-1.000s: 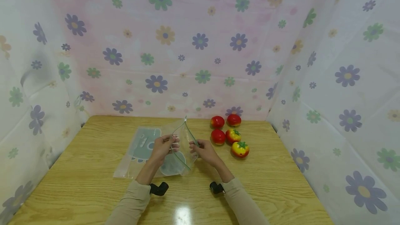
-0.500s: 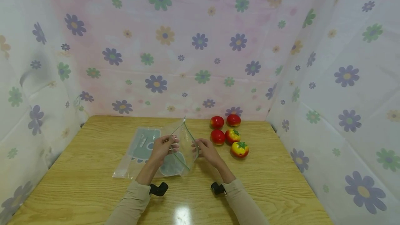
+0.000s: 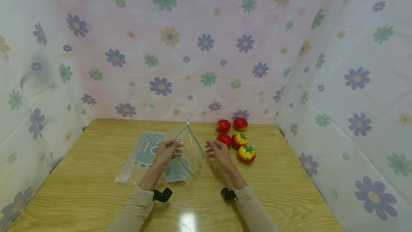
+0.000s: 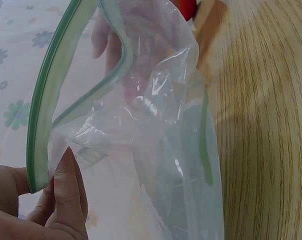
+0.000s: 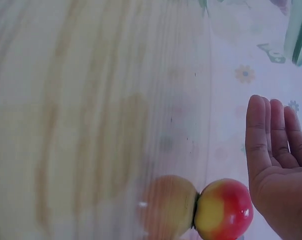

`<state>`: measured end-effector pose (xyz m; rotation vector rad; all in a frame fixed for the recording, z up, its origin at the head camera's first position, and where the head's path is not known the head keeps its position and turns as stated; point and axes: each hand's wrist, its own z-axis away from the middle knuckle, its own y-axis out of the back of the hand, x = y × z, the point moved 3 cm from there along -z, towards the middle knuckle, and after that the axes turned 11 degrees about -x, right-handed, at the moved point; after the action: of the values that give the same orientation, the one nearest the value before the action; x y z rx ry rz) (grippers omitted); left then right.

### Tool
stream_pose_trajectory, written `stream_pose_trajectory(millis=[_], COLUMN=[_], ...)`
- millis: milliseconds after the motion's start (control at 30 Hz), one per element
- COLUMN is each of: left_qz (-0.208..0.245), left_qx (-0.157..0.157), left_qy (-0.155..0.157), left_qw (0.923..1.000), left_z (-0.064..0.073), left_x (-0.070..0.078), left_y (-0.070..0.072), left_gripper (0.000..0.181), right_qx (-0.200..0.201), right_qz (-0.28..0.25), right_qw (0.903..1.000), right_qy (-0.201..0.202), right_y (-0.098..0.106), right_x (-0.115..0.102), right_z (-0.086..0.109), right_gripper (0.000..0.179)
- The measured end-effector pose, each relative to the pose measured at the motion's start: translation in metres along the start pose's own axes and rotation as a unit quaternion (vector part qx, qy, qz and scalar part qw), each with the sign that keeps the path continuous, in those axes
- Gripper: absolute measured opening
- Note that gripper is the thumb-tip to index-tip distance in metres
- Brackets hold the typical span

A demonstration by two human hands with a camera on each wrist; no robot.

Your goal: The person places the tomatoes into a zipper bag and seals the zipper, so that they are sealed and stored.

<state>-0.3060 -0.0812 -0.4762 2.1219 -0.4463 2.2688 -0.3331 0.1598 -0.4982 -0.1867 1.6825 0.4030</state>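
A clear zip bag (image 3: 194, 153) with a green zip strip stands with its mouth spread apart over the table. My left hand (image 3: 167, 154) pinches one side of the mouth between thumb and fingers; in the left wrist view the green strip (image 4: 38, 120) runs down to that thumb. Just right of the bag, my right hand (image 3: 220, 154) is held with its fingers extended and nothing in them, apart from the bag. Beyond and beside it lie several glossy red and yellow tomatoes, among them a red one (image 3: 224, 139) partly behind the hand and a yellow-red one (image 3: 246, 154) with a green calyx.
The bag's printed panel, with a grey-green pattern (image 3: 149, 149), spreads flat to the left on the wooden table (image 3: 273, 196). Flowered cloth (image 3: 180, 60) hangs behind and on both sides. Black wrist mounts (image 3: 227, 193) sit near the forearms.
My right hand has let go of the bag's right edge and drawn away to the right, its fingers straightening. The left hand keeps its grip, and the mouth stays spread.
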Motion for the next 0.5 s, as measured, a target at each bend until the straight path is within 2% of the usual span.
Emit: stream_pose_trajectory(millis=[300,500], left_qz=[0.005,0.002], left_qx=[0.001,0.003], left_qy=[-0.002,0.001], left_qw=[1.0000,1.0000], left_z=[0.000,0.001], left_x=[0.000,-0.002], left_y=[0.000,0.000], left_gripper=[0.039,0.037], right_qx=[0.022,0.059], right_qz=[-0.019,0.016], right_qw=[0.9996,0.9981], right_qy=[0.000,0.009], right_y=[0.016,0.024], right_x=[-0.007,-0.002], right_z=[0.009,0.014], right_gripper=[0.038,0.032])
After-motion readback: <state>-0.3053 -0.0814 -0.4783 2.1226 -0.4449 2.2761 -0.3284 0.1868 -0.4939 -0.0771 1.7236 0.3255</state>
